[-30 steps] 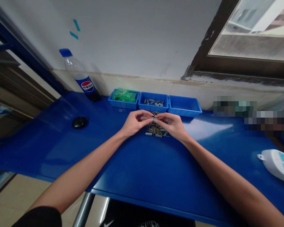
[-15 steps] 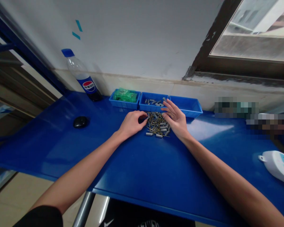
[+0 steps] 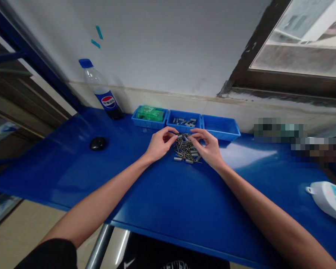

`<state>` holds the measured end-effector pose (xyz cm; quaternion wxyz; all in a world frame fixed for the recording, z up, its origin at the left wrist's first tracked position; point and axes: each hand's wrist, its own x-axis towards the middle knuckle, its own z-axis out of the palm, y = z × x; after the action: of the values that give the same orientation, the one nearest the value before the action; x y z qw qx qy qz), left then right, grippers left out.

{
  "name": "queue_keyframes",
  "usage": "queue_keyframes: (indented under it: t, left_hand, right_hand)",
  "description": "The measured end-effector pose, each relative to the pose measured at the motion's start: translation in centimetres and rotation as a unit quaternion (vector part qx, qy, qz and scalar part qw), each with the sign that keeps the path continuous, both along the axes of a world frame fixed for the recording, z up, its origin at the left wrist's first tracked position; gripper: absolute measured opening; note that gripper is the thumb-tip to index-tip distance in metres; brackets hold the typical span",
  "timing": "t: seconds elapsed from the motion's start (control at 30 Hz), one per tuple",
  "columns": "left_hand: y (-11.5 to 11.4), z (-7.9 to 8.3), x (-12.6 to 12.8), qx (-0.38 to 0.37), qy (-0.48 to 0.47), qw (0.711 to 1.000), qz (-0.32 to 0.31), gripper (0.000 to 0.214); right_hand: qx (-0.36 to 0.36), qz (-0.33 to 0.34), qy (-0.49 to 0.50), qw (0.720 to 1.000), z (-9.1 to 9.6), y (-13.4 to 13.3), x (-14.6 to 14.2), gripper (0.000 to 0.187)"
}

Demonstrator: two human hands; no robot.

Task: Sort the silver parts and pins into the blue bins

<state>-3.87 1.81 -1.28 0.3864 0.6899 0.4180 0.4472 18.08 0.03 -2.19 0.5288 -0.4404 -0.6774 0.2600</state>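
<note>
A heap of small metal pins and short grey sleeves lies on the blue table just in front of three blue bins. My left hand hovers at the heap's left edge, fingertips pinched on a thin dark pin. My right hand is at the heap's right edge, thumb and fingers pinched together over the parts; what it holds is too small to name. The middle bin holds several grey sleeves, the left bin holds green parts, and nothing shows in the right bin.
A Pepsi bottle stands at the back left against the wall. A black round object lies left of my hands. A white device with light-blue panels sits at the right edge. A window frame is above right.
My right hand has come back from the middle bin and closed over the heap. My left hand has lifted from the heap's edge with a pin pinched in it.
</note>
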Motion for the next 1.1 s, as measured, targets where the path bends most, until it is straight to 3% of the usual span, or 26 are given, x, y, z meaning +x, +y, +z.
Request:
queue_keyframes:
  t: [0.13, 0.4, 0.53, 0.67, 0.73, 0.93, 1.1]
  left_hand:
    - [-0.5, -0.3, 0.7, -0.01, -0.023, 0.999, -0.04, 0.021]
    - [-0.9, -0.3, 0.9, 0.017, 0.002, 0.999, -0.045, 0.02]
    - [-0.4, -0.3, 0.3, 0.121, 0.127, 0.984, -0.012, 0.015]
    - [0.4, -1.0, -0.5, 0.223, 0.237, 0.945, -0.039, 0.028]
    - [0.7, -1.4, -0.7, 0.239, 0.262, 0.933, -0.052, 0.033]
    - [0.7, -1.4, -0.5, 0.237, 0.305, 0.92, -0.06, 0.033]
    - [0.7, -1.1, -0.7, 0.232, 0.32, 0.919, -0.009, 0.028]
  right_hand:
    - [-0.014, 0.035, -0.04, 0.999, 0.1, -0.2, -0.2, 0.029]
    - [-0.06, 0.058, -0.002, 0.997, 0.0, 0.0, -0.1, 0.029]
    - [-0.042, 0.025, 0.074, 0.996, -0.3, 0.6, 0.1, 0.03]
    - [-0.04, 0.067, 0.141, 0.987, -0.7, 1.3, 0.5, 0.062]
    - [-0.039, 0.078, 0.129, 0.988, -0.8, 1.4, 0.6, 0.067]
    - [-0.047, 0.05, 0.12, 0.99, -0.9, 1.1, 0.6, 0.05]
    - [-0.048, 0.026, 0.127, 0.99, -1.0, 1.1, 0.4, 0.04]
